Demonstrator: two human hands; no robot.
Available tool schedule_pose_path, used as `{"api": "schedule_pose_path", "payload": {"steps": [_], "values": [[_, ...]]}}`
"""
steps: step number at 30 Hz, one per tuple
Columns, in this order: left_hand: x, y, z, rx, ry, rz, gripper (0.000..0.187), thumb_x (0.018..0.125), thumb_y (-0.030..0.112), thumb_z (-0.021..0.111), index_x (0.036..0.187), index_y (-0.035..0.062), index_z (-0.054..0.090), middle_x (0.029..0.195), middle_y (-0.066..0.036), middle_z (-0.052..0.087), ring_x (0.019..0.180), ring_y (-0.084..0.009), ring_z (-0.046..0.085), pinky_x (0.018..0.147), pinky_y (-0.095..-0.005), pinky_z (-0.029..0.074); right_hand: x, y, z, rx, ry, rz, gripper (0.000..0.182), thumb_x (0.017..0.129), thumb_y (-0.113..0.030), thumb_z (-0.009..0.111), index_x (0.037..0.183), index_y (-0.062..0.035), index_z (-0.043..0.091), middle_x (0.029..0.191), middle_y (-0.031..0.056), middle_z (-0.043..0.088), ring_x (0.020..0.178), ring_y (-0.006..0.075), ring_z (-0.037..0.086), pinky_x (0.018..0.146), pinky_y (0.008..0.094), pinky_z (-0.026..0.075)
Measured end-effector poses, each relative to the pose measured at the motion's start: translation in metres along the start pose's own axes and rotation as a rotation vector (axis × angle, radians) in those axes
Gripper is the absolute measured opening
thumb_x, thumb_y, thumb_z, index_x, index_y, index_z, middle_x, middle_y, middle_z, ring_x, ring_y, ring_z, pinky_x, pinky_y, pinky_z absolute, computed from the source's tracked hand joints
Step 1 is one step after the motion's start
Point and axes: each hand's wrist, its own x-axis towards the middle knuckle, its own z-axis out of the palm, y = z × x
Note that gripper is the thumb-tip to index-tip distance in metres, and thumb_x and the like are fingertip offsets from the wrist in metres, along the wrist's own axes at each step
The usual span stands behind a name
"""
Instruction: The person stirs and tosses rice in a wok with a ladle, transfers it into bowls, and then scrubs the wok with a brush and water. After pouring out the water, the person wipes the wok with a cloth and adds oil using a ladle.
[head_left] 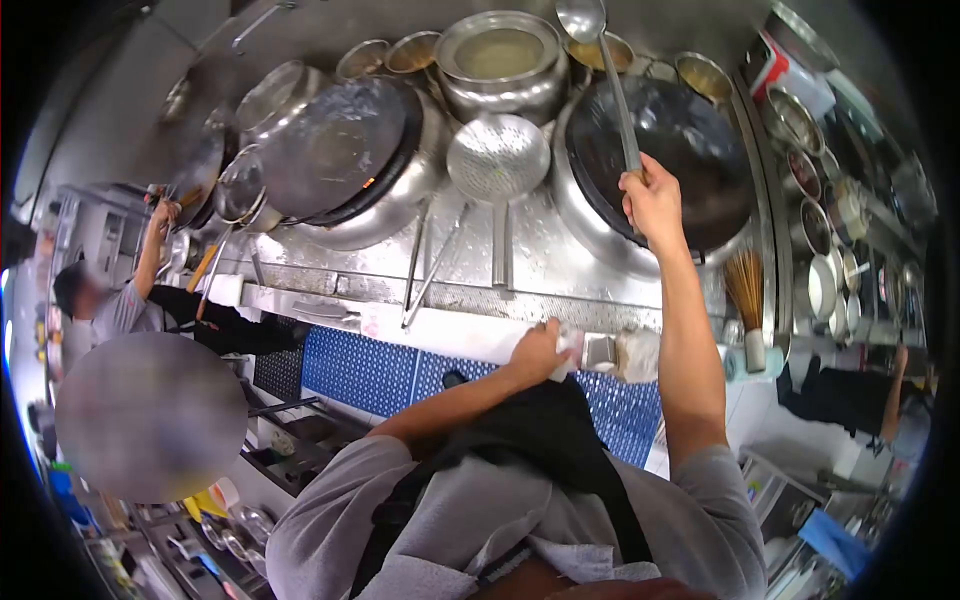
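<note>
My right hand (655, 205) is closed round the handle of a long steel ladle (618, 95). Its bowl points up and away, over the back of the range, while the handle crosses the dark wok (690, 150) on the right burner. At the front edge of the counter, my left hand (537, 352) is curled on a whitish crumpled cloth (568, 343). Between the burners lies a perforated strainer (499, 160) with its handle toward me. A second wok (340, 150) sits on the left burner.
A steel pot of cloudy liquid (500, 55) stands behind the strainer. A bamboo brush (746, 300) is at the right, and metal rods (432, 265) lie left of the strainer. Co-workers (120, 300) stand at far left and right. Bowls (815, 225) line the right shelf.
</note>
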Motion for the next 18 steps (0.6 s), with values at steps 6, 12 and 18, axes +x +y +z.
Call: {"api": "schedule_pose_path", "payload": {"steps": [6, 12, 18], "values": [[-0.045, 0.007, -0.058, -0.005, 0.079, 0.059, 0.080, 0.087, 0.048, 0.070, 0.144, 0.0003, 0.039, 0.125, -0.030, 0.055, 0.122, -0.0409, 0.053, 0.103, -0.0485, 0.044, 0.131, 0.011, 0.067, -0.270, 0.029, -0.199, 0.031, 0.081, -0.016, 0.062, 0.105, 0.0021, 0.068, 0.077, 0.0154, 0.069, 0.067, 0.0284, 0.068, 0.066, 0.0399, 0.052], [-0.137, -0.068, -0.151, -0.475, 0.308, 0.035, 0.053, 0.090, 0.024, 0.073, 0.134, 0.0005, 0.054, 0.120, -0.020, 0.063, 0.104, -0.0260, 0.065, 0.087, -0.0366, 0.054, 0.186, 0.013, 0.127, -0.065, -0.208, 0.159, 0.014, 0.084, -0.011, 0.061, 0.084, 0.0023, 0.065, 0.068, 0.0136, 0.064, 0.058, 0.0222, 0.063, 0.050, 0.0367, 0.049], [-0.239, -0.211, -0.221, -0.500, 1.027, -0.063, 0.031, 0.095, 0.012, 0.067, 0.120, -0.0043, 0.061, 0.096, -0.007, 0.068, 0.089, -0.0146, 0.064, 0.076, -0.0292, 0.053, 0.187, -0.018, 0.150, 0.715, -0.381, 0.406, 0.007, 0.090, -0.005, 0.058, 0.088, -0.0014, 0.053, 0.075, 0.0100, 0.059, 0.058, 0.0130, 0.054, 0.045, 0.0254, 0.039]]}}
